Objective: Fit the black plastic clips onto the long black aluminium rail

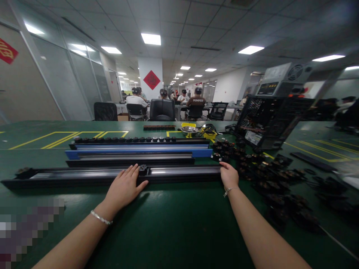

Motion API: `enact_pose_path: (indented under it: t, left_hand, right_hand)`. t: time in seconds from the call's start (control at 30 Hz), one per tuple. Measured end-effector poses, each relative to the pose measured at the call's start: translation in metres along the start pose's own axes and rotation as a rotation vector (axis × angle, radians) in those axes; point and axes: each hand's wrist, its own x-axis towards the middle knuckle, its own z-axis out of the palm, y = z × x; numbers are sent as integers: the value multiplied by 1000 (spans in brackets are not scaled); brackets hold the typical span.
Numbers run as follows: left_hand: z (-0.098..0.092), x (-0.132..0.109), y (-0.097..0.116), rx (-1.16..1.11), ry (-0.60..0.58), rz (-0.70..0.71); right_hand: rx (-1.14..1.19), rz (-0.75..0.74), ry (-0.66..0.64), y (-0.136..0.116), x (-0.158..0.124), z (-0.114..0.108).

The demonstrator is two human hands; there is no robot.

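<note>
We have the long black rail (182,171) on the near side of the counter (179,228), in front of the blue bar (202,152). Its long axis runs left to right, nearly parallel to the bar, the left end slightly nearer us; the bright strip along it faces up. A small black block (143,170) sits on it around mid-length.

Our left hand (126,186) lies spread over the rail just left of that block, thumb apart from the fingers. Our right hand (230,176) is curled at the rail's right end; we cannot tell whether it grips or only touches.

We judge the rail stiff and fairly weighty for its length, the strip smooth and perhaps slippery. The dark side edges, held well apart, should give us the surest hold.
</note>
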Motion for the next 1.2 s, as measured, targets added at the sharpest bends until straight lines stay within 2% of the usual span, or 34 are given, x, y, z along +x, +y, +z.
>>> enact_pose_path:
  t: [0.83, 1.2]
  left_hand:
    - [-1, 1, 1, -52, 6, -51]
    - [12, -5, 4, -17, 74, -4]
  right_hand:
    - [-3, 1, 8, -1, 0, 0]
    - [-12, 39, -36, -5, -2, -2]
